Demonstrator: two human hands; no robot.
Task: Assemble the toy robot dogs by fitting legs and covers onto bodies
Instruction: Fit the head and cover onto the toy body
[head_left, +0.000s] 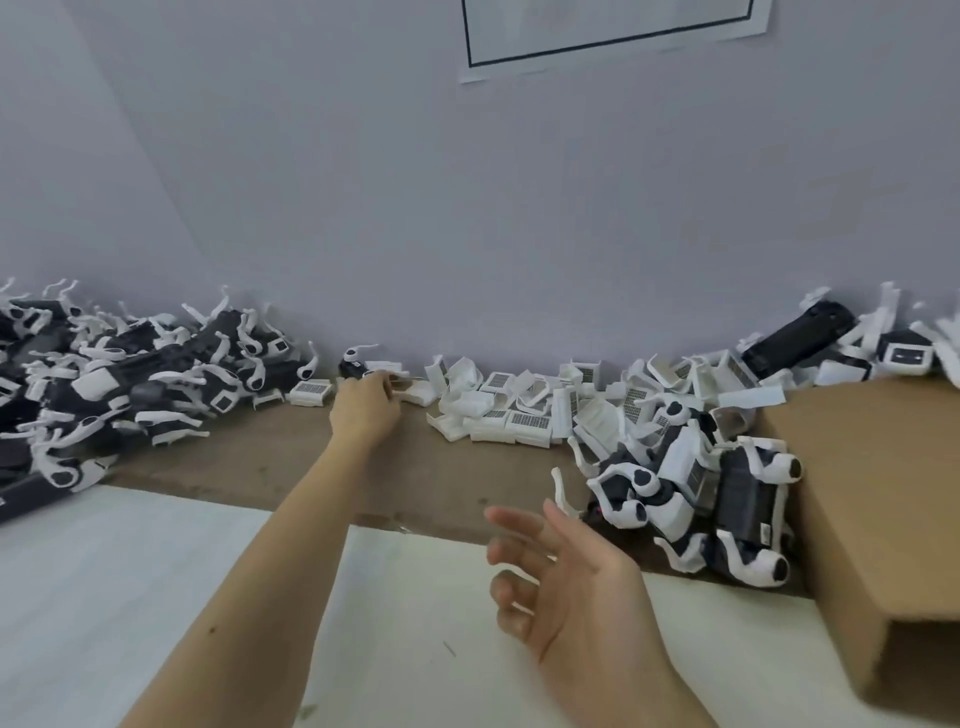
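My left hand (363, 402) reaches far across the brown cardboard sheet (270, 457) to the wall, its fingers curled round a white cover piece (410, 391) beside a black dog body (353, 367). My right hand (550, 566) hovers open over the white table, fingers loosely spread, holding nothing. Just right of it lie assembled black-and-white robot dogs (727, 499) in a heap. A pile of white grilled covers (524, 410) runs along the wall. A large heap of black bodies with white legs (119, 384) fills the left.
A cardboard box (883, 509) stands at the right edge, close to my right hand. More bodies and covers (810, 338) lie behind it by the wall. A framed sheet of paper (613, 31) hangs on the wall. The white table (156, 597) spreads in front.
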